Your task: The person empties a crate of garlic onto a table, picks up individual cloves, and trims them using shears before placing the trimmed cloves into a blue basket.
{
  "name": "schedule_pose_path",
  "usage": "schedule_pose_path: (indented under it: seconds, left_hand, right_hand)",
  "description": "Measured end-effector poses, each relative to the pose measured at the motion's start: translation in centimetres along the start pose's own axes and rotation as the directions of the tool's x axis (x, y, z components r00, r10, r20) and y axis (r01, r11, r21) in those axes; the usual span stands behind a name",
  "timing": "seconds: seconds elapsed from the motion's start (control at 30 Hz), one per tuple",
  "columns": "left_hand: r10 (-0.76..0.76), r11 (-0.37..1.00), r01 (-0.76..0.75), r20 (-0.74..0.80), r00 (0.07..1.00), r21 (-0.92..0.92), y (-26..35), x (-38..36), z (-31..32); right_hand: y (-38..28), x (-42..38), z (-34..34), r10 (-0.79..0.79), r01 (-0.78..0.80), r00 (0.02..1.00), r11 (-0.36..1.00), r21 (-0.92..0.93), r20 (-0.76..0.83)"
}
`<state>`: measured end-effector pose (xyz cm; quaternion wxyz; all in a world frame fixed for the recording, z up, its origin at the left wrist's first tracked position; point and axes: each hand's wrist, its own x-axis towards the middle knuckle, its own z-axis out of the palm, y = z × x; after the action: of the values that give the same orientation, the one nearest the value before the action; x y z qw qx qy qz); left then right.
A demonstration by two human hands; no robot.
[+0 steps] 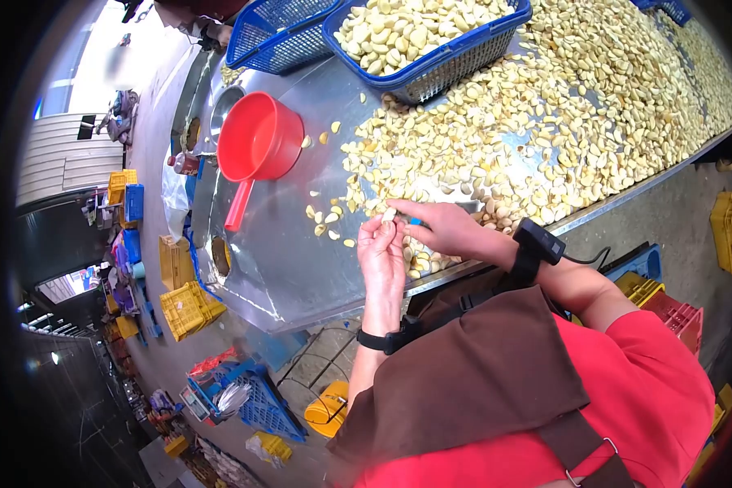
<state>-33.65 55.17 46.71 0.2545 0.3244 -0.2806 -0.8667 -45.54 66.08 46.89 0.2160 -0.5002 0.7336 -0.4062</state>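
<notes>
Between the fingertips of my left hand (pixel 381 250) is a small pale piece (pixel 389 215), like the many pieces on the metal table. My right hand (pixel 443 228) meets it from the right, its fingers closed around a small tool with a blue part (pixel 416 221); the rest of the tool is mostly hidden. Both hands are over the table's near edge, at the lower left border of a wide spread of pale pieces (pixel 480 146). A few loose pieces lie just left of my left hand.
A red long-handled scoop (pixel 260 137) rests on the metal table (pixel 301 268). Behind it stand a blue basket full of pale pieces (pixel 431 61) and another blue basket (pixel 272 37). Yellow crates (pixel 189 309) are on the floor at left. Part of a person shows at the top left.
</notes>
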Motion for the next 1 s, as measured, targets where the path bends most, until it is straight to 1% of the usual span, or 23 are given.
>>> schedule_pose_path:
  seconds: [0.03,0.07,0.1,0.13,0.2,0.23,0.3,0.37,0.4,0.43,0.47,0.57,0.6,0.63,0.67,0.7,0.77,0.83,0.87,0.9,0.93,0.97,1.0]
  left_hand:
    - [-0.003,1.000,0.003,-0.034,0.999,0.003,0.0,-0.1,0.4]
    - [-0.005,1.000,0.005,-0.068,0.998,0.007,0.1,-0.2,0.9]
    - [-0.003,1.000,0.003,-0.070,0.998,0.006,0.2,-0.2,1.0]
    - [-0.002,1.000,0.003,-0.071,0.997,0.014,0.3,-0.3,1.0]
    - [-0.002,1.000,0.004,-0.076,0.997,0.023,0.4,-0.3,0.9]
    - [-0.006,0.998,0.011,-0.083,0.997,0.065,0.5,-0.3,0.5]
    - [-0.011,0.994,0.020,-0.089,0.996,0.104,0.5,-0.2,0.6]
    - [0.079,0.979,-0.068,-0.047,0.996,0.191,0.6,-0.3,1.0]
    - [0.079,0.979,-0.068,-0.049,0.996,0.191,0.6,-0.5,1.3]
    - [0.101,0.967,-0.085,-0.053,0.994,0.240,0.7,-0.6,1.8]
    - [0.123,0.952,-0.102,-0.054,0.991,0.288,0.7,-0.7,2.0]
    - [0.116,0.964,-0.107,-0.024,0.993,0.245,0.4,-0.3,0.5]
    - [0.118,0.964,-0.108,-0.027,0.993,0.244,0.4,-0.2,0.1]
    - [0.041,0.989,-0.039,-0.009,0.999,0.140,0.5,-0.1,-0.2]
    - [-0.033,0.999,0.033,0.016,0.999,0.035,0.6,-0.1,-0.4]
    - [-0.031,0.999,0.031,0.013,0.999,0.033,0.8,-0.1,-0.5]
    - [-0.112,0.991,0.109,-0.037,0.993,-0.071,1.3,-0.2,-0.4]
    - [-0.091,0.995,0.087,-0.093,0.992,-0.045,2.2,-0.6,-0.2]
    - [-0.072,0.997,0.071,-0.139,0.988,-0.016,2.6,-0.8,-0.2]
    - [-0.062,0.998,0.060,-0.097,0.993,-0.025,2.8,-0.7,-1.4]
    - [-0.062,0.998,0.060,-0.099,0.993,-0.026,2.9,-0.6,-2.3]
    - [-0.065,0.998,0.065,-0.084,0.994,-0.011,3.1,-0.7,-2.8]
    - [-0.068,0.998,0.068,-0.069,0.995,0.005,3.2,-0.7,-3.3]
  right_hand:
    - [0.2,0.4,-0.2,0.232,-0.257,0.966,0.878,0.404,0.111]
    - [0.4,0.9,-0.6,0.381,-0.475,0.874,0.542,0.693,0.302]
    - [0.8,0.9,-1.8,0.413,-0.546,0.822,0.373,0.750,0.393]
    - [1.6,1.1,-2.3,0.407,-0.545,0.833,0.492,0.679,0.374]
    - [3.0,0.7,-1.7,0.321,-0.417,0.908,0.742,0.525,0.269]
    - [3.5,0.3,-1.4,0.322,-0.420,0.907,0.740,0.526,0.271]
    - [3.2,0.1,-1.6,0.216,-0.253,0.962,0.935,0.249,0.164]
    - [1.7,0.3,-2.4,0.210,-0.255,0.955,0.942,0.218,0.208]
    - [1.0,0.3,-2.6,0.204,-0.255,0.947,0.948,0.190,0.250]
    - [1.6,0.1,-1.4,0.088,-0.115,0.984,0.978,0.175,0.156]
    - [1.0,0.1,-1.7,0.087,-0.115,0.984,0.978,0.175,0.157]
    - [-0.5,0.3,-2.5,0.085,-0.117,0.977,0.981,0.157,0.196]
    - [-0.4,0.3,-2.1,0.016,-0.042,0.989,0.982,0.182,0.145]
    - [-0.4,0.2,-1.8,-0.053,0.033,0.994,0.979,0.203,0.093]
    - [-0.5,0.2,-1.7,-0.054,0.033,0.994,0.978,0.204,0.097]
    - [-0.6,0.2,-1.7,-0.066,0.041,0.991,0.979,0.197,0.118]
    - [-0.4,0.2,-1.5,-0.081,0.052,0.986,0.979,0.195,0.146]
    - [0.9,0.3,-1.5,-0.072,0.069,0.997,0.939,0.336,-0.003]
    - [1.2,0.3,-2.5,-0.012,-0.015,0.994,0.969,0.246,0.109]
    - [1.2,0.3,-3.4,0.038,-0.071,0.987,0.975,0.209,0.157]
    - [1.3,0.3,-4.0,0.089,-0.124,0.976,0.978,0.170,0.201]
    - [1.9,0.3,-3.7,0.088,-0.123,0.976,0.978,0.170,0.202]
    - [2.6,0.3,-3.0,0.074,-0.097,0.992,0.969,0.226,0.107]
